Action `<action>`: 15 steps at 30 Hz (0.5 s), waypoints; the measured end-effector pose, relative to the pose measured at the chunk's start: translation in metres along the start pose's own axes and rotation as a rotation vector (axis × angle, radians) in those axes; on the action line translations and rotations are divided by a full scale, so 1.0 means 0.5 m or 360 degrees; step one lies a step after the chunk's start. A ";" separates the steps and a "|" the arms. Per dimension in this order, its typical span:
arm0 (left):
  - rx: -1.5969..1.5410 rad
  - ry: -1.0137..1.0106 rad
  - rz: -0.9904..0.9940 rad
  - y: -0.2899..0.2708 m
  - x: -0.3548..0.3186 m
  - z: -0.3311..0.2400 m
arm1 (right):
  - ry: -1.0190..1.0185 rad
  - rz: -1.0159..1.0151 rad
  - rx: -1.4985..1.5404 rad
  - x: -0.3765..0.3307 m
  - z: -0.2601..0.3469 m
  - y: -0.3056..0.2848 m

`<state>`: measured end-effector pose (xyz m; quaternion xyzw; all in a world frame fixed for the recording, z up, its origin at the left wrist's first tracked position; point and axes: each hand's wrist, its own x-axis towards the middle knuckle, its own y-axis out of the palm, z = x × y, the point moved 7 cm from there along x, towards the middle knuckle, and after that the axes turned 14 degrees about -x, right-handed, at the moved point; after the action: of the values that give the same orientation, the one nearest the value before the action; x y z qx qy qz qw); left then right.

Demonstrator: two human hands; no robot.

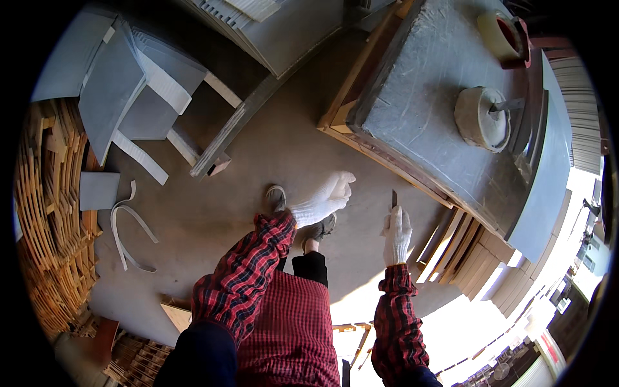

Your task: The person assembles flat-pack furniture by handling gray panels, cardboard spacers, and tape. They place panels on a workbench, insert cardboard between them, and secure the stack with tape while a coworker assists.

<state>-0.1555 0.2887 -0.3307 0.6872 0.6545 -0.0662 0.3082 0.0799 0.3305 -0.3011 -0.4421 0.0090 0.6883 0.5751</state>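
My right hand (397,240), in a white knitted glove, is closed around a knife (394,197). Its short dark blade points up and away from me; the handle is hidden by the fingers. Left of it, my left hand (325,198), gloved the same way, hangs over the floor with its fingers curled in and nothing visible in them. Neither hand touches the worktable (412,122) at the upper right. On that table stand a round whitish tub (478,117) with a flat metal tool in it and a tape roll (500,37) in a red dispenser.
Grey panels (111,97) with pale strips lean at the upper left, near a low frame (235,126). Stacked wooden slats (51,213) line the left side. Loose white strips (122,235) lie on the floor. Boards (487,261) are stacked below the table's right end.
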 end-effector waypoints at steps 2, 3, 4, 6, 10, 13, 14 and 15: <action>-0.0165 0.0173 -0.0002 0.016 -0.050 -0.082 | 0.0022 -0.0033 -0.0238 -0.062 -0.005 -0.042; -0.0350 0.0166 -0.0030 0.015 -0.071 -0.100 | -0.0045 -0.0028 -0.0295 -0.094 0.002 -0.055; -0.0375 0.0197 -0.0101 0.018 -0.095 -0.145 | -0.0058 -0.0026 -0.0356 -0.121 0.003 -0.068; -0.0296 0.0294 -0.0203 0.017 -0.138 -0.243 | -0.0046 0.0029 -0.0307 -0.182 0.038 -0.087; -0.0095 0.0536 -0.0362 0.027 -0.186 -0.404 | -0.0041 0.0003 0.0002 -0.282 0.177 -0.121; -0.0231 0.0574 -0.0431 0.037 -0.173 -0.454 | -0.0079 -0.0129 0.0080 -0.315 0.264 -0.156; -0.0210 0.0617 -0.0443 0.046 -0.164 -0.470 | -0.0095 -0.0144 0.0106 -0.319 0.294 -0.171; -0.0179 0.0656 -0.0457 0.052 -0.159 -0.489 | -0.0144 -0.0162 0.0148 -0.317 0.313 -0.179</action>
<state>-0.2180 0.3465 -0.0868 0.5679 0.7971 0.0686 0.1934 0.0496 0.3183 -0.0631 -0.3833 -0.0077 0.6764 0.6289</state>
